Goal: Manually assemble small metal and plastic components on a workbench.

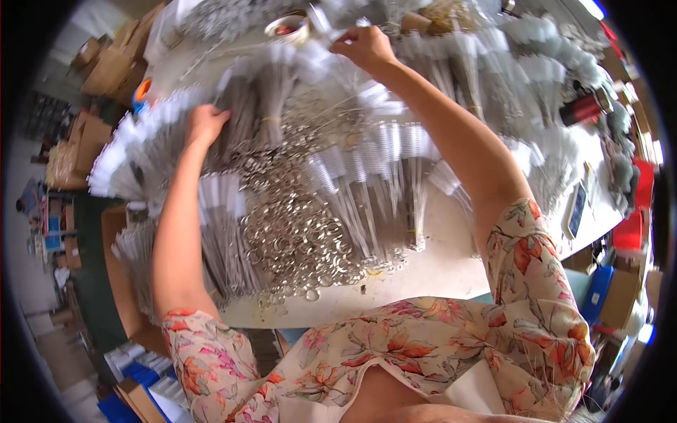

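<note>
Lying fanned out at the left of the table [451, 273], the wire brushes [130, 151] nearest the left hand [205, 125] have their white heads toward the left and far edge, thin stems running back in toward the middle. In the middle, the tied bunches [384, 151] run near to far lengthwise, heads at the far end, splayed a bit like bouquets.

Looks-wise: white, tube-shaped bristle heads, skinny silvery-grey stems, with a yellow band [415, 231] round at least one bunch. A big shiny heap of metal rings [296, 243] sits between the left and middle bunches.

Left hand is half curled, thumb out to the right, right over the brushes; can't tell if it's gripping one. Right hand [364, 48] is at the far side with fingers pinched close, near a round tub [298, 36]. A white blurry strip [320, 17] is just beside its fingertips, but I can't tell if it's held.

Far bunches are smeary, and the left forearm hides some stems.
</note>
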Demonstrator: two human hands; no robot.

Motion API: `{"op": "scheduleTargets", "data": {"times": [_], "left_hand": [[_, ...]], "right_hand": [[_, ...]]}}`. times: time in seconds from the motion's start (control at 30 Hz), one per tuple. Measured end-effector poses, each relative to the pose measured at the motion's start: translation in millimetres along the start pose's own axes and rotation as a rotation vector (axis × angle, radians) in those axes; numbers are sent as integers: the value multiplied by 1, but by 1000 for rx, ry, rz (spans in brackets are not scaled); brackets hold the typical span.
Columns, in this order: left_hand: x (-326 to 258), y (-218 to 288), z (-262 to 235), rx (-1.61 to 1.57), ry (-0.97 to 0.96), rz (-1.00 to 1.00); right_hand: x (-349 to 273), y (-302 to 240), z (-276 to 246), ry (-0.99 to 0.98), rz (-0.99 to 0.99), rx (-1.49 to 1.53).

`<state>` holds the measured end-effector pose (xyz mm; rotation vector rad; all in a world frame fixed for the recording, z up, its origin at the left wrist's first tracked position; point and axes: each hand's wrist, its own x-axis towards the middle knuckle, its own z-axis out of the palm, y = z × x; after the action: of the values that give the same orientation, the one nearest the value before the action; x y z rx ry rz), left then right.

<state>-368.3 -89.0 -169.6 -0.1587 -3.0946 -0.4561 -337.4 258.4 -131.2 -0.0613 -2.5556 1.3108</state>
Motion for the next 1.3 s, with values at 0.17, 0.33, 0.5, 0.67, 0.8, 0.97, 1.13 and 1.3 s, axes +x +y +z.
{"op": "scheduleTargets", "data": {"times": [0.17, 0.33, 0.5, 0.67, 0.8, 0.97, 1.13, 1.3], "left_hand": [[-5, -5, 1, -82, 67, 104], [6, 19, 11, -11, 140, 32], [4, 14, 9, -80, 121, -28], [-9, 13, -3, -297, 135, -53], [-17, 31, -48, -322, 611, 101], [-64, 95, -102, -906, 473, 108], [-140, 107, -94, -964, 81, 43], [-216, 91, -91, -1007, 61, -8]], "right_hand": [[-7, -46, -92, 185, -307, 302], [-7, 19, -145, 178, -128, 331], [-21, 62, -131, 52, -79, -447], [-19, 61, -108, -6, 139, -658], [-12, 63, -105, 5, 217, -639], [-17, 78, -125, 76, 144, -433], [-18, 24, -153, 377, -39, -524], [-18, 38, -223, 245, 81, -6]]}}
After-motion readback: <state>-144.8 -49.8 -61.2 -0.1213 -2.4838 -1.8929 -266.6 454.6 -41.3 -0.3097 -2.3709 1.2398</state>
